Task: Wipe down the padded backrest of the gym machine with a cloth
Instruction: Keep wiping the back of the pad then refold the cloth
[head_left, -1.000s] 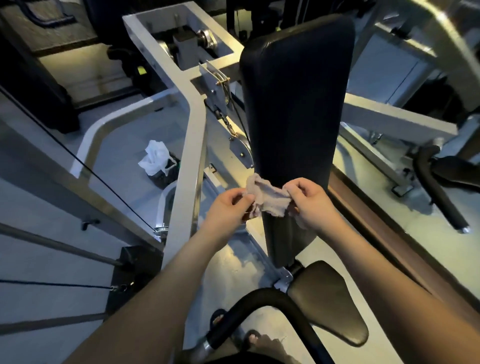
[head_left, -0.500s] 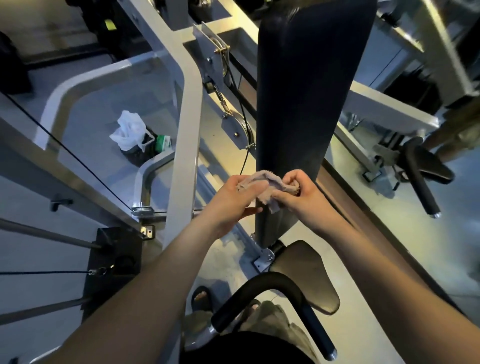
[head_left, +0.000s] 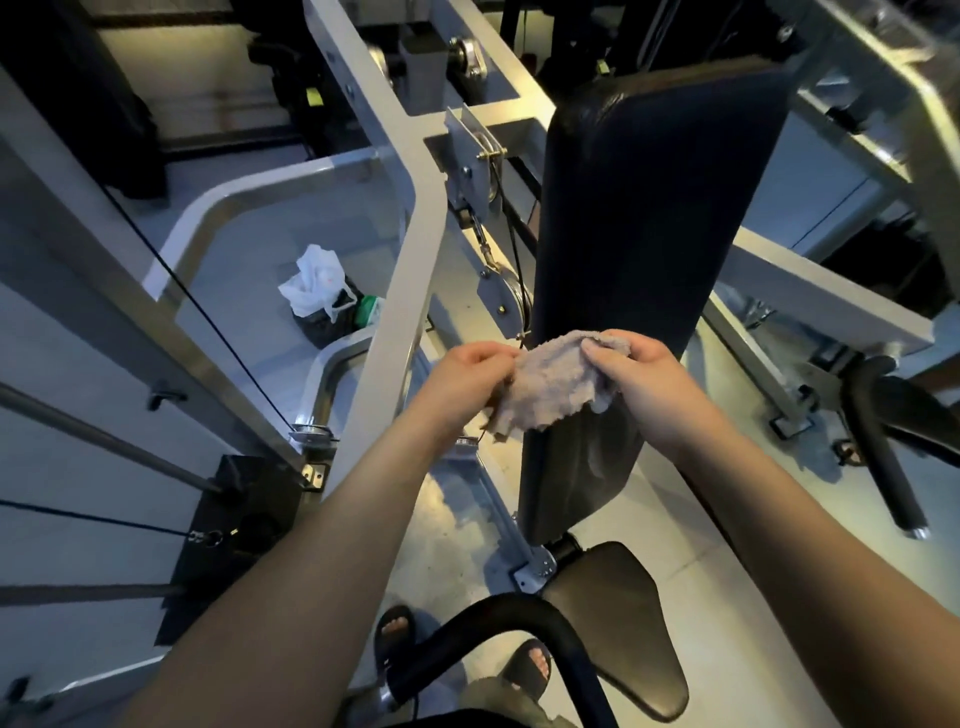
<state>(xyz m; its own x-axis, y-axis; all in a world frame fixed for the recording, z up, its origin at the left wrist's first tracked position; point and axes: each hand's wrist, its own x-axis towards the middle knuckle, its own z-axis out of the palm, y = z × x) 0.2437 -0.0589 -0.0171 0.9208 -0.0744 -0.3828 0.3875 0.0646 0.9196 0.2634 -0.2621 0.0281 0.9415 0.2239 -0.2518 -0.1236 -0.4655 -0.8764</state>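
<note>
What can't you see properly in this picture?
Head view, all of it:
- Whether the fuzzy grey cloth touches the black padded backrest: one angle, cannot tell.
- Backrest patch behind the cloth: covered by it, the left hand and the right hand.
- Contents of the white plastic bag: too small.
- Small green thing beside it: half hidden by the grey metal frame bar.

We note a gym: a weight machine with a white steel frame (head_left: 415, 249), a cable (head_left: 218, 333) and a pulley (head_left: 511, 304), a dark padded backrest (head_left: 649, 234) above a padded seat (head_left: 613, 623), and a black gripped bar (head_left: 878, 452) at right over a pale tiled floor (head_left: 675, 561).
</note>
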